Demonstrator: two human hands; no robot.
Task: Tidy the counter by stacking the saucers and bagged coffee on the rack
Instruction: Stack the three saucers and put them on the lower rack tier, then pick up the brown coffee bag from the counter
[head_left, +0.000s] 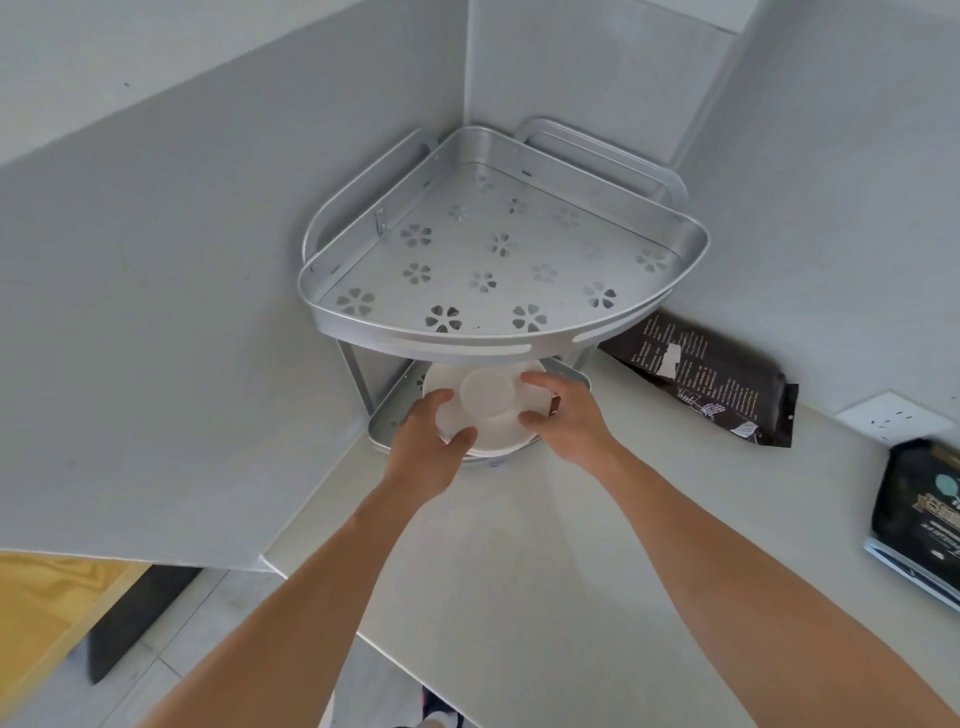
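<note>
both hands hold the white saucers (485, 410) at the low shelf of the rack (498, 332): the left hand (431, 441) grips the left edge, the right hand (566, 421) grips the right edge. they look smooth, round and upside down. just above the hands, the shiny metal top shelf with flower holes is bare. to the right of the right hand, two crinkly dark coffee bags (711, 379) (919, 514) wait on the counter (519, 545), so the job looks about half done
</note>
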